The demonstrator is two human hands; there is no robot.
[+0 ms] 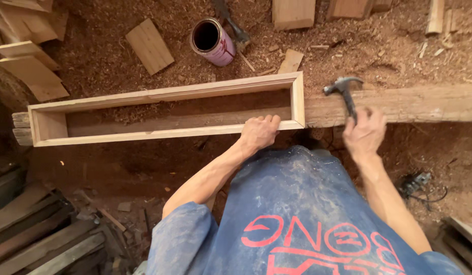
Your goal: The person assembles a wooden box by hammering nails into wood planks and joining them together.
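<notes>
- The left hand (259, 133) grips the near long side of a long, narrow wooden frame (164, 94), fingers curled over its edge close to the right end.
- The frame lies lengthwise on a rough timber beam (409, 104) above the sawdust-covered floor (103, 61).
- The right hand (365, 135) has its fingers closed around the handle of a claw hammer (344, 89), whose head hangs over the beam just right of the frame.
- An open can (213, 42) lies on its side beyond the frame, among wood offcuts (149, 46).

— Where can I get a hand through?

— Inside the long wooden frame (164, 94) I see open room. My left hand (259, 132) blocks its near rail; the hammer (344, 91) hangs over the beam (424, 104).

— Beyond it?

— A can (213, 42) and offcuts (149, 46) clutter the sawdust.
</notes>
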